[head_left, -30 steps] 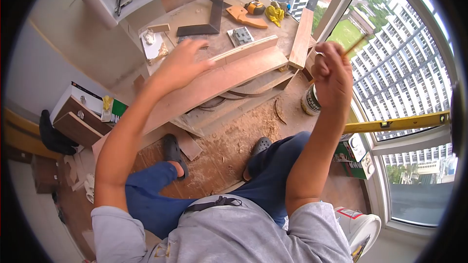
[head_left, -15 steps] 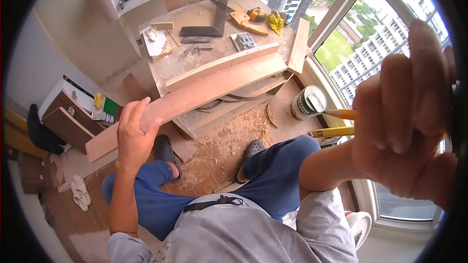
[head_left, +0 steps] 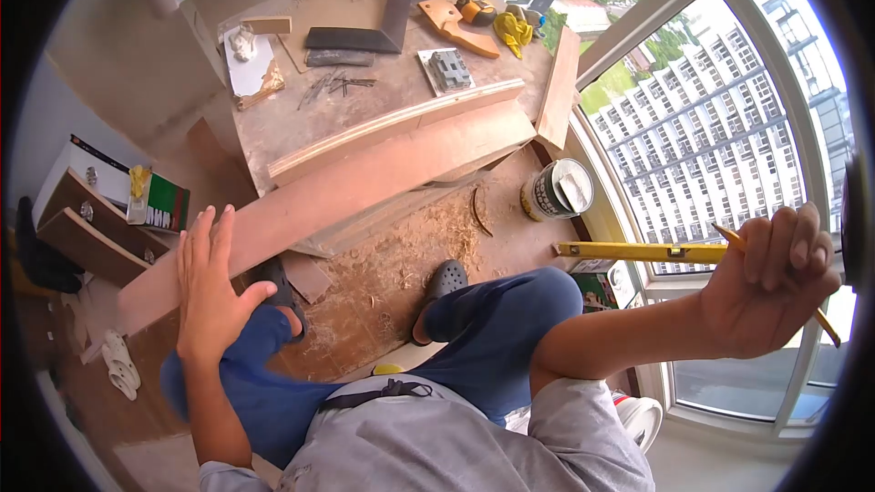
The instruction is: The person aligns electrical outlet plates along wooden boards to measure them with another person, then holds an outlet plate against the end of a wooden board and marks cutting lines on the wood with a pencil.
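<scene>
A long wooden board (head_left: pixel 365 178) slants from the workbench down toward my lower left. Over its near end lies my left hand (head_left: pixel 211 292), open, with fingers stretched and thumb spread. My right hand (head_left: pixel 775 287) is raised at the far right, its fingers closed round a pencil (head_left: pixel 828 328) whose tip pokes out above. A yellow spirit level (head_left: pixel 638 252) reaches toward that hand from the left; whether it touches the hand I cannot tell. Along the bench edge, a narrower plywood strip (head_left: pixel 401 128) stands behind the board.
On the workbench (head_left: pixel 273 132) lie a black-bladed square (head_left: pixel 355 39), a handsaw (head_left: pixel 456 29), a tape measure (head_left: pixel 476 9), a yellow cloth (head_left: pixel 513 32) and several nails. A paint bucket (head_left: pixel 558 189) stands by the window. Wood shavings (head_left: pixel 428 237) cover the floor.
My right hand has moved down and away from the camera, showing the pencil and more of the level. My left fingers have straightened over the board. The view has shifted.
</scene>
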Tool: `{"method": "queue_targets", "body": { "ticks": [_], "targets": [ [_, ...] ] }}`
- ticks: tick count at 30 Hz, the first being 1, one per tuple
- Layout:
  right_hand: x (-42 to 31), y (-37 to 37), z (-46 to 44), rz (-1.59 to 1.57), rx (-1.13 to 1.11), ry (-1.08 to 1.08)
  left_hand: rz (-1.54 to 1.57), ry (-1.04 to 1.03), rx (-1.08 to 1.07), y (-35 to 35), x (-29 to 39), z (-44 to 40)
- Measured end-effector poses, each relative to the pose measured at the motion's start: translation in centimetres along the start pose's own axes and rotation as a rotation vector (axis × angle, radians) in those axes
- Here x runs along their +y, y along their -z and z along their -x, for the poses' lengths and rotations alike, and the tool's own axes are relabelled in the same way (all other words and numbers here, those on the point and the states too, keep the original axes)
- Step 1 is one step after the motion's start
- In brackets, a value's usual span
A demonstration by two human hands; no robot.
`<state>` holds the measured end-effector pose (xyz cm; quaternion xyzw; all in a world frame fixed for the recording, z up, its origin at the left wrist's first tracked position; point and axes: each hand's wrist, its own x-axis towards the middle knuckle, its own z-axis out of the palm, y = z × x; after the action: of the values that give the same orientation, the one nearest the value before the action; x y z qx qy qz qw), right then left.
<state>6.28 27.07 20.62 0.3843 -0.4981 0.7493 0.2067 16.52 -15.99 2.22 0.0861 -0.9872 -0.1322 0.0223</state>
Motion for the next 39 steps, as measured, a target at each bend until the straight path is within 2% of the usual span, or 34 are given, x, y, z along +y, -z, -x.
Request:
{"method": "queue_targets", "body": {
  "ticks": [5,10,14,17,27,33,35,36,38,39],
  "targets": [
    [3.4,1.9,-0.9,0.112,0.043,-0.073,-0.011,-0.016,-0.059,-0.5,0.0,-1.6],
    [6.3,2.9,-1.2,0.201,0.050,-0.155,-0.054,-0.009,-0.004,-1.4,-0.7,-2.4],
    [8.3,3.4,-1.5,0.216,0.091,-0.210,0.052,-0.014,0.065,-2.6,-1.2,-2.6],
    [9.6,3.7,-1.6,0.196,0.149,-0.266,0.133,0.029,0.018,-2.3,-1.1,-2.6],
    [10.7,2.8,-1.9,0.195,0.186,-0.229,0.143,0.004,0.034,-2.5,0.1,-2.1],
    [9.1,3.0,-1.6,0.147,0.231,-0.172,-0.012,-0.047,0.106,-1.2,0.6,-1.5],
    [7.7,2.9,-1.6,0.120,0.229,-0.138,0.236,-0.135,0.344,-0.9,-0.7,-1.0],
    [6.9,3.0,-1.4,0.107,0.224,-0.111,0.218,-0.146,0.350,-0.9,-1.7,-0.8],
    [5.8,3.4,-1.4,0.054,0.237,-0.084,0.374,-0.152,0.642,-1.0,-4.2,-0.3],
    [5.5,3.6,-1.3,0.043,0.251,-0.059,0.356,-0.175,0.646,-1.3,-5.1,-0.3]
  ]
}}
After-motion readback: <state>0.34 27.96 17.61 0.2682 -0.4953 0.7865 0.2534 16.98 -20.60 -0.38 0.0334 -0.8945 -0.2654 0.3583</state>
